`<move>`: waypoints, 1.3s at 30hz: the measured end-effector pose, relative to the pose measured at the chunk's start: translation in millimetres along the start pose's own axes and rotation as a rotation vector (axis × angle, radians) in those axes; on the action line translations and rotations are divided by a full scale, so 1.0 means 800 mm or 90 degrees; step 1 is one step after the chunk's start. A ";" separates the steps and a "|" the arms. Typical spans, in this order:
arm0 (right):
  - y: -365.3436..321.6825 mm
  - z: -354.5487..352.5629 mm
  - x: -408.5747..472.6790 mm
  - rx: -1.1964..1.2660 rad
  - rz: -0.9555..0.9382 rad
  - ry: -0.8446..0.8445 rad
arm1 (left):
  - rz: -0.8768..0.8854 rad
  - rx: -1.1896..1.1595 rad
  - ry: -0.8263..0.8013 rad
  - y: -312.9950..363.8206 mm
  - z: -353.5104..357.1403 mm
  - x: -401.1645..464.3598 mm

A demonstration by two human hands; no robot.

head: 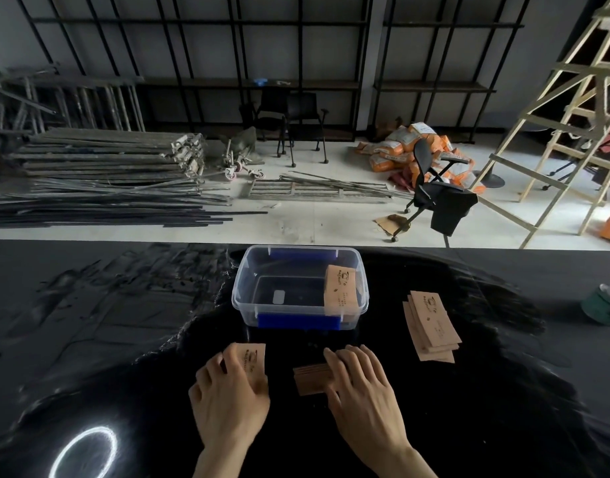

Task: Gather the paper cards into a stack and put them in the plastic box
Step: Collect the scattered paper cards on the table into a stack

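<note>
A clear plastic box (pixel 243 288) with blue clips stands on the black table ahead of me. Brown paper cards (pixel 341 288) lean inside it against its right wall. My left hand (pixel 227 391) lies on a printed brown card (pixel 253 360) near the table's front, fingers curled over its left edge. My right hand (pixel 362 384) presses on a small fanned pile of cards (pixel 310 377), covering its right part. Another loose pile of cards (pixel 431 326) lies to the right of the box, untouched.
The black glossy table (pixel 124 339) ends just behind the box. A green-white container (pixel 603 305) sits at the far right edge. A ring-shaped light glare (pixel 86 453) shows at the front left. Beyond the table are metal poles, chairs and a wooden ladder.
</note>
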State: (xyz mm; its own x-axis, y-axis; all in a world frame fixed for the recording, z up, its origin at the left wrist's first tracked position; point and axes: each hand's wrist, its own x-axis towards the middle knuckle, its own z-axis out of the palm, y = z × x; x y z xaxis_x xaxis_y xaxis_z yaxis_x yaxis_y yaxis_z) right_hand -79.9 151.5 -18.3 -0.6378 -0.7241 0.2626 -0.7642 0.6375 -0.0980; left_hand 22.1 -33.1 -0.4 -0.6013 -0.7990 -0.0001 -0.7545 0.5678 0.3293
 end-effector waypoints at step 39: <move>0.007 -0.005 0.002 0.093 0.075 0.075 | 0.339 -0.256 -0.249 0.069 -0.006 0.003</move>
State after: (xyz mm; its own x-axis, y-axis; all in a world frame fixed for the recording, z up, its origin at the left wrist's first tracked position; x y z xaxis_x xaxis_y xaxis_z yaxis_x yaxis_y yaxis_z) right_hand -85.2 154.9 -14.6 -0.7142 -0.6060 0.3503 -0.6965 0.6650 -0.2697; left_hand -19.6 -4.3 22.2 -0.9619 -0.2677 -0.0554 -0.2295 0.6804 0.6960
